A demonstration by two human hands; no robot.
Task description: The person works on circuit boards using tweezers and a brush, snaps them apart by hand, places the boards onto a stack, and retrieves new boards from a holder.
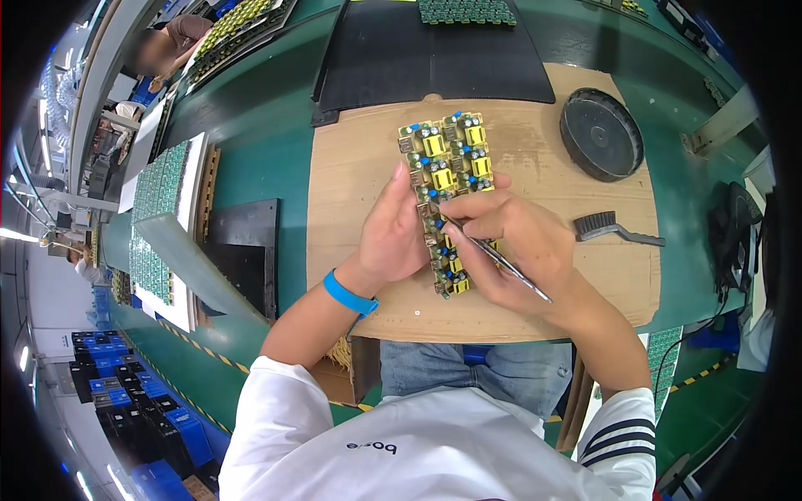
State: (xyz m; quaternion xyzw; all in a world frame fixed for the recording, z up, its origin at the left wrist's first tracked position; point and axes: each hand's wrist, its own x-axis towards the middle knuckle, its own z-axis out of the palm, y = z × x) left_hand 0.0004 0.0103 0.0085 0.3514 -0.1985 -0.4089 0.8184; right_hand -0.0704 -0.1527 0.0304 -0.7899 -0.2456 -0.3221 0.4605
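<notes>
A long panel of circuit boards (439,177), with yellow transformers, blue parts and metal capacitors, is held tilted over a cardboard sheet (351,179). My left hand (395,230) grips the panel along its left side, thumb up and fingers passing underneath. Pinched in my right hand (522,242) are thin metal tweezers (524,279). Their tip points at the middle of the panel, near the small parts there; whether it touches any is too small to tell. My right hand covers part of the panel's lower right side. A blue band (349,294) circles my left wrist.
A round black dish (600,138) and a black brush (614,228) lie on the right. A black board (430,63) is behind the cardboard, with green circuit boards (468,12) beyond. More green panels (154,221) are stacked left. Another person (171,46) sits at upper left.
</notes>
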